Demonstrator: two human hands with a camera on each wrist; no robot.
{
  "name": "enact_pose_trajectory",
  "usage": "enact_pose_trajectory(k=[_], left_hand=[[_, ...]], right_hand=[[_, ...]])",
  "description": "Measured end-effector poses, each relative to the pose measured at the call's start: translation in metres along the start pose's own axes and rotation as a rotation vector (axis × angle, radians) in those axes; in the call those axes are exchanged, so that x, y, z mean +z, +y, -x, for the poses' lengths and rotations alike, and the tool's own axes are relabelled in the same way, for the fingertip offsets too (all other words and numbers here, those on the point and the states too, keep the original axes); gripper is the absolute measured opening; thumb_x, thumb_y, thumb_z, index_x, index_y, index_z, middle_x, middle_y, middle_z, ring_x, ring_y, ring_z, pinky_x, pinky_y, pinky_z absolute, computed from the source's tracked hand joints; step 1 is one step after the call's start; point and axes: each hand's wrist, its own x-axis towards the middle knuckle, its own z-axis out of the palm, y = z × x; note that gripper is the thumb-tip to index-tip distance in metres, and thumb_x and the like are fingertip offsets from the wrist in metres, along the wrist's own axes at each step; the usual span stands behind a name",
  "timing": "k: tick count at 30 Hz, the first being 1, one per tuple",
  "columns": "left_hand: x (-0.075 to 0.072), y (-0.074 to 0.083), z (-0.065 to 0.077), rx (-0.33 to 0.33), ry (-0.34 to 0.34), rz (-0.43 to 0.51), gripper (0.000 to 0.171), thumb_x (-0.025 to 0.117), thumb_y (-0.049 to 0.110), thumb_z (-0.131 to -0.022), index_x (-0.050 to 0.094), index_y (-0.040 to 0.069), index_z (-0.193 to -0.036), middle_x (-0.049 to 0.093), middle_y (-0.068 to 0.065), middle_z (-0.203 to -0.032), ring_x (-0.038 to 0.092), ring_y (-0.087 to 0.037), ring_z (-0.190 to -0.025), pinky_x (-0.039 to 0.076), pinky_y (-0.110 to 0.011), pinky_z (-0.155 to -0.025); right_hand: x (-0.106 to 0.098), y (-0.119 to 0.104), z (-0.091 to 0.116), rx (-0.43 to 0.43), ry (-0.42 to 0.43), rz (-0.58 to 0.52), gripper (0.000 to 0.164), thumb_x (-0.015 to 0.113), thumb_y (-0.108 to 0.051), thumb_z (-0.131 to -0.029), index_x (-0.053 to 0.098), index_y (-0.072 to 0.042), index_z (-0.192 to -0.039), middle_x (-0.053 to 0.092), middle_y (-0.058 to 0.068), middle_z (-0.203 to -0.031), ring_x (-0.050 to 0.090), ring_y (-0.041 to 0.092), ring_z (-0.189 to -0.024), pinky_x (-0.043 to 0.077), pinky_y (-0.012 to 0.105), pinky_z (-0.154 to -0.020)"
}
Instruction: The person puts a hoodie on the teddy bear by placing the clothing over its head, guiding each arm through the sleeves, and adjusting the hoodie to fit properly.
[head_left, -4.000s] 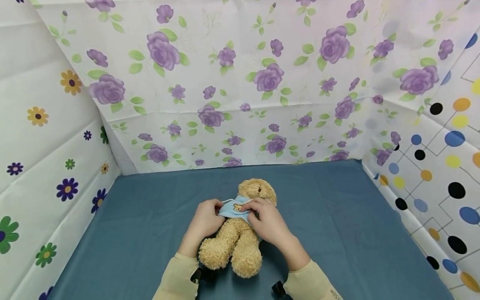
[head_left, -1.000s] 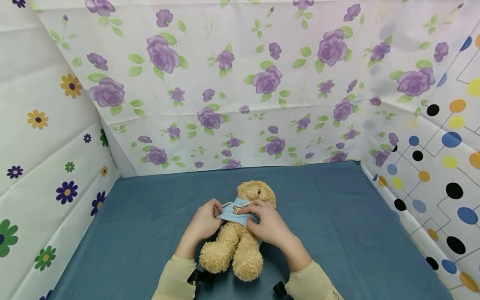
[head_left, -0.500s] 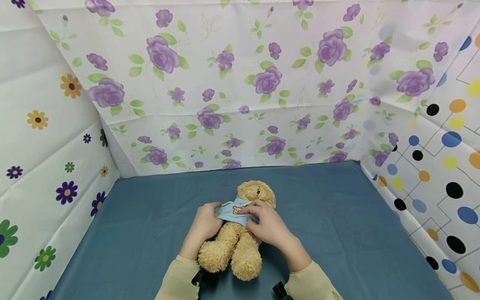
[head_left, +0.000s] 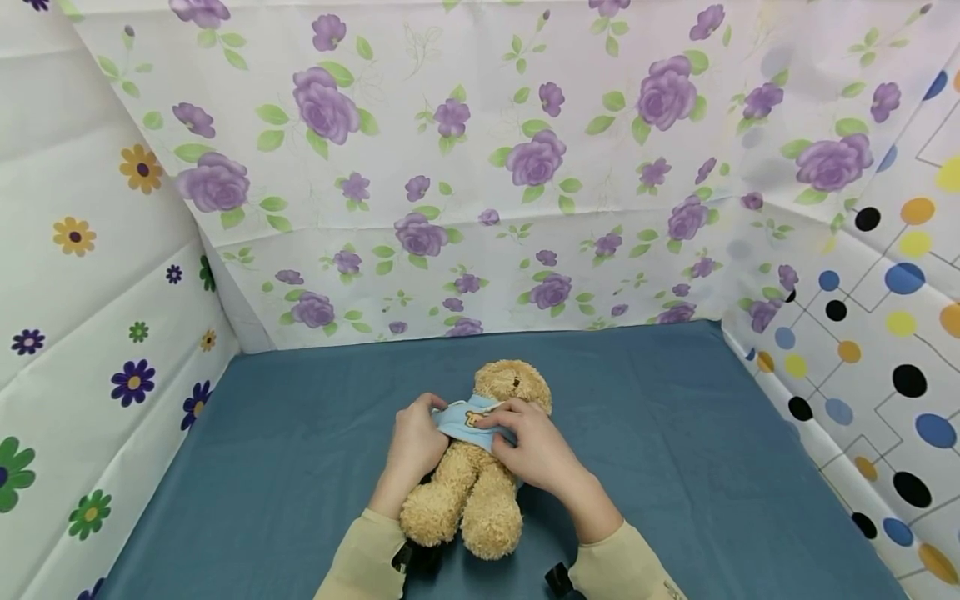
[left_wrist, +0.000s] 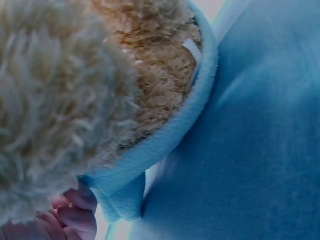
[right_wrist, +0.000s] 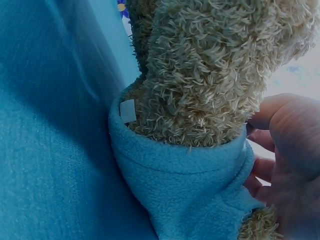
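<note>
A curly tan teddy bear lies on its back, head away from me and legs toward me. It wears a light blue shirt with a small bear picture on the chest. My left hand grips the shirt's left side at the sleeve; in the left wrist view its curled fingers sit beside the hem. On the other side, my right hand holds the shirt, fingers over the front and thumb near the hem. A white tag shows inside the hem in the right wrist view.
A blue-grey cloth covers the table. Behind it hangs a white sheet with purple roses. Patterned sheets also stand at the left and right. Dark wrist straps show near both cuffs.
My left hand shifts its fingers at the shirt's left edge, opening flatter and then bending again, and its wrist moves slightly right. The right hand stays in place; the bear barely moves.
</note>
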Motion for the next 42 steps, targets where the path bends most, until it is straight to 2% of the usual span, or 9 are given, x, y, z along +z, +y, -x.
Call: enact_pose_trajectory(k=[4, 7, 11, 24, 29, 32, 35, 38, 42], left_hand=[[0.004, -0.001, 0.001, 0.001, 0.046, -0.013, 0.040, 0.060, -0.019, -0.086, 0.069, 0.003, -0.118, 0.054, -0.007, -0.058, 0.032, -0.014, -0.044, 0.027, -0.031, -0.045], [0.006, -0.002, 0.001, 0.008, 0.075, -0.026, 0.031, 0.061, -0.018, -0.086, 0.071, 0.003, -0.107, 0.060, -0.010, -0.065, 0.039, -0.015, -0.047, 0.031, -0.031, -0.046], [0.007, -0.006, 0.001, 0.027, 0.088, -0.036, 0.024, 0.062, -0.017, -0.085, 0.071, 0.004, -0.093, 0.069, -0.014, -0.086, 0.053, -0.019, -0.055, 0.042, -0.034, -0.051], [-0.003, -0.014, -0.005, 0.119, -0.047, -0.048, 0.023, 0.062, -0.016, -0.088, 0.064, 0.006, -0.095, 0.059, -0.006, -0.080, 0.051, -0.021, -0.063, 0.042, -0.037, -0.061], [-0.004, -0.012, -0.006, 0.137, -0.037, -0.037, 0.023, 0.061, -0.015, -0.089, 0.062, 0.008, -0.089, 0.053, -0.004, -0.075, 0.043, -0.018, -0.060, 0.037, -0.036, -0.061], [-0.002, -0.012, -0.006, 0.175, -0.020, -0.010, 0.033, 0.056, -0.020, -0.085, 0.050, 0.012, -0.078, 0.036, 0.000, -0.067, 0.027, -0.015, -0.058, 0.027, -0.035, -0.060], [0.001, -0.011, -0.004, 0.206, -0.005, 0.021, 0.045, 0.051, -0.024, -0.080, 0.036, 0.018, -0.074, 0.020, 0.002, -0.069, 0.016, -0.014, -0.061, 0.020, -0.035, -0.063], [0.004, -0.009, -0.002, 0.205, 0.004, 0.037, 0.051, 0.048, -0.025, -0.076, 0.025, 0.021, -0.075, 0.011, 0.003, -0.074, 0.012, -0.014, -0.064, 0.018, -0.036, -0.065], [0.008, -0.006, -0.001, 0.185, 0.028, 0.019, 0.054, 0.050, -0.023, -0.079, 0.021, 0.022, -0.076, 0.010, 0.004, -0.074, 0.010, -0.014, -0.065, 0.017, -0.036, -0.065]], right_hand=[[0.000, -0.001, 0.000, 0.002, -0.002, 0.011, 0.032, 0.064, -0.007, -0.103, 0.080, -0.024, -0.125, 0.067, 0.000, -0.127, 0.059, 0.028, -0.111, 0.043, 0.045, -0.084], [0.001, -0.001, 0.000, 0.005, -0.003, 0.013, 0.032, 0.064, -0.007, -0.103, 0.080, -0.024, -0.125, 0.066, 0.000, -0.127, 0.057, 0.025, -0.107, 0.043, 0.044, -0.083], [0.001, -0.001, 0.000, 0.009, -0.003, 0.014, 0.031, 0.064, -0.008, -0.103, 0.080, -0.024, -0.125, 0.066, -0.001, -0.126, 0.055, 0.023, -0.104, 0.043, 0.043, -0.082], [0.000, 0.000, -0.001, 0.011, 0.000, -0.004, 0.031, 0.064, -0.008, -0.103, 0.080, -0.024, -0.124, 0.067, -0.001, -0.126, 0.058, 0.028, -0.113, 0.043, 0.044, -0.083], [0.000, 0.002, -0.001, 0.007, 0.002, 0.007, 0.031, 0.064, -0.009, -0.104, 0.080, -0.025, -0.124, 0.067, -0.002, -0.126, 0.059, 0.027, -0.113, 0.043, 0.044, -0.083], [0.001, 0.002, -0.001, 0.003, 0.004, 0.016, 0.030, 0.064, -0.010, -0.104, 0.080, -0.025, -0.124, 0.066, -0.002, -0.125, 0.057, 0.025, -0.108, 0.043, 0.043, -0.082], [0.001, 0.001, -0.001, 0.004, 0.004, 0.019, 0.030, 0.064, -0.010, -0.104, 0.081, -0.025, -0.124, 0.067, -0.001, -0.125, 0.055, 0.023, -0.105, 0.042, 0.043, -0.082], [0.002, 0.000, 0.000, 0.000, 0.005, 0.022, 0.030, 0.064, -0.009, -0.104, 0.081, -0.025, -0.123, 0.067, -0.001, -0.125, 0.056, 0.024, -0.106, 0.043, 0.044, -0.083], [0.003, -0.002, 0.000, -0.011, 0.004, 0.024, 0.029, 0.064, -0.008, -0.104, 0.081, -0.023, -0.123, 0.067, 0.000, -0.125, 0.058, 0.027, -0.110, 0.044, 0.043, -0.082]])
